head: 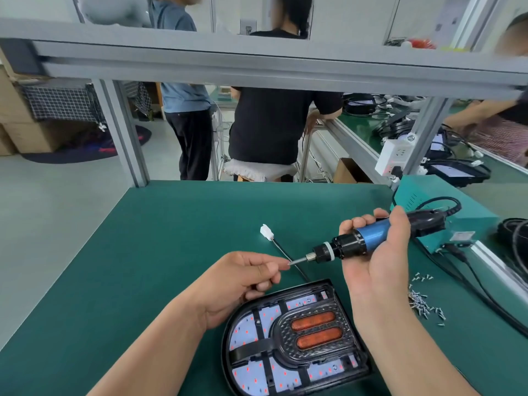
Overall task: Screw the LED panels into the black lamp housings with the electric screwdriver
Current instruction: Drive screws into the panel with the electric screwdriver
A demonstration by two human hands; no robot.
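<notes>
Black lamp housing [225, 352] is lying at six o'clock; right grip [380, 252] is clamping the electric screwdriver [368, 235], left grip [243, 278] is pinching at its bit, probably loading a screw; aligning over a hole comes next.

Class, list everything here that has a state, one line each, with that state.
right hand: grips electric screwdriver
left hand: fingers pinched at screwdriver tip; screw not discernible
electric screwdriver: lifted, aimed at left hand
lamp housing: flat on table, open side up
LED panel: seated in housing
screws: loose beside housing
white connector: unplugged, on table
</notes>
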